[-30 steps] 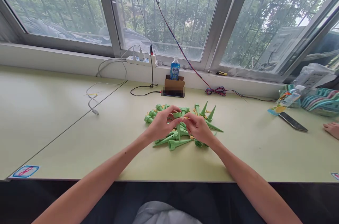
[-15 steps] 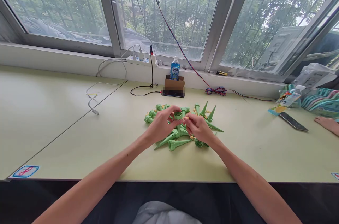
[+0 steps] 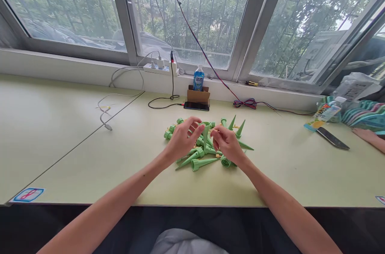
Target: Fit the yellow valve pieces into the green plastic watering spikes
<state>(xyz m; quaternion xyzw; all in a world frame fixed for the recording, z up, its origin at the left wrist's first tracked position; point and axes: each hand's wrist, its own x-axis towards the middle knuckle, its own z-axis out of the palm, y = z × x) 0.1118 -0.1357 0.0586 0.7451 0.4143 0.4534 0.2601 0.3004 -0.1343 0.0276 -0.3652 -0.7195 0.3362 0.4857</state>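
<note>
A heap of green plastic cone spikes (image 3: 207,154) with small yellow parts lies on the pale green table (image 3: 90,154). Both my hands hover over the heap. My left hand (image 3: 183,140) pinches one green spike (image 3: 205,133) near its cup end, point down. My right hand (image 3: 226,143) is just right of that spike, fingers curled together in a pinch; what they hold is too small to make out.
A phone (image 3: 196,106), a cardboard box (image 3: 197,95) and a blue bottle (image 3: 198,77) stand behind the heap by the window. Cables (image 3: 168,99) and a power strip (image 3: 159,68) lie left of them. Another person's hand (image 3: 365,136), a dark remote (image 3: 332,138) and bottle (image 3: 327,110) sit at right.
The spike in my left hand has risen and turned more upright. My right hand has drawn slightly away from it. The other person's hand at right shifted.
</note>
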